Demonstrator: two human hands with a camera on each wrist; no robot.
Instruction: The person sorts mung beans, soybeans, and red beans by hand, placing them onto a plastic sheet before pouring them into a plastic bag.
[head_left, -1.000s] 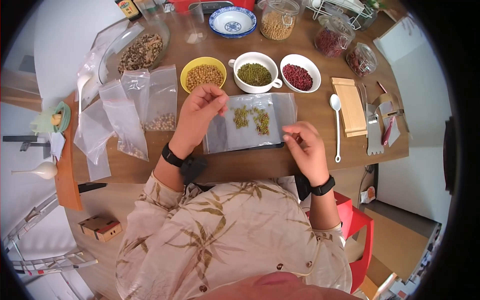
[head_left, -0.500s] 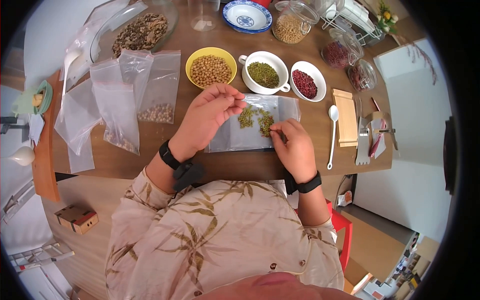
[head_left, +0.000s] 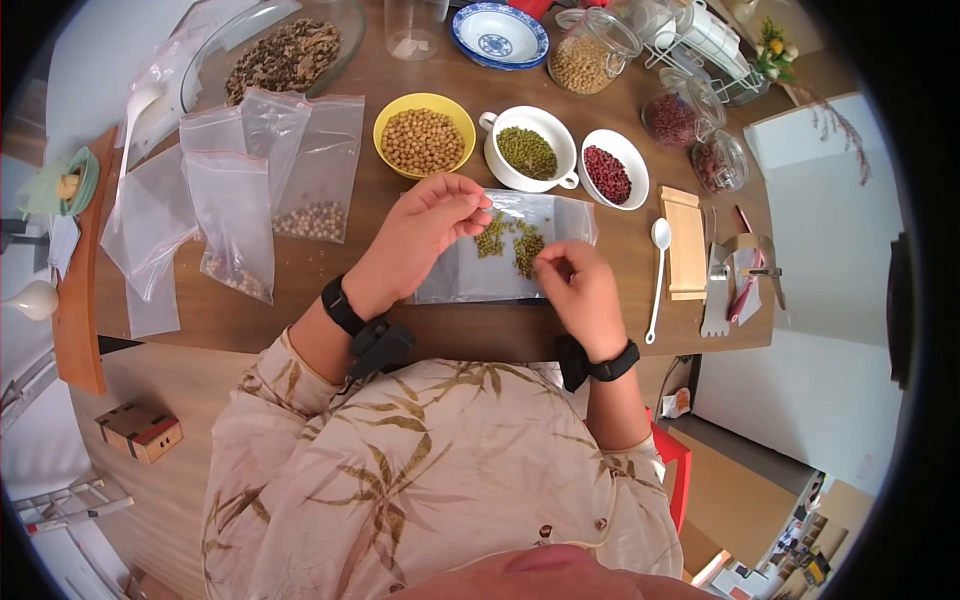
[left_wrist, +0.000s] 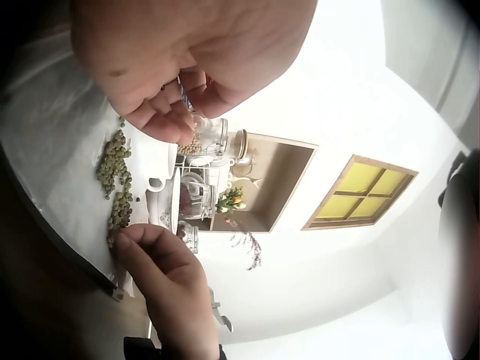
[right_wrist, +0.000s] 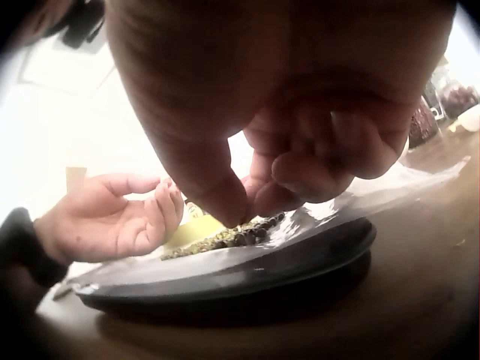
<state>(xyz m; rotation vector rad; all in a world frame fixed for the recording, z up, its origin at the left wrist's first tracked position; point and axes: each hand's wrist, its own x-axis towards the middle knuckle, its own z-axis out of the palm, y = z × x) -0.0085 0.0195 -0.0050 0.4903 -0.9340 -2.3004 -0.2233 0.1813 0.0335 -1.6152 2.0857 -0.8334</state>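
Observation:
Green beans (head_left: 489, 240) lie in two loose groups on a clear plastic bag (head_left: 450, 275) near the table's front edge. My right hand (head_left: 585, 300) has thumb and forefinger pinched at the right group; in the right wrist view the fingertips meet at the beans (right_wrist: 244, 236). Above the bag's left part is my left hand (head_left: 415, 235), palm turned inward and fingers curled toward the thumb. A tiny reddish thing shows between its tips in the right wrist view, too small to name. Under the bag is a dark flat object (right_wrist: 247, 289).
Behind the bag stand a yellow bowl of chickpeas (head_left: 381, 133), a white two-handled bowl (head_left: 565, 130) of green beans and a white bowl (head_left: 640, 165) of red beans. Plastic bags (head_left: 230, 180) lie left; a white spoon (head_left: 656, 280) and wooden board (head_left: 685, 245) lie right. Jars stand behind.
My right hand has moved left from the bag's right edge to the right group of beans, its thumb and forefinger closing together. My left hand stays above the bag. The head view has shifted.

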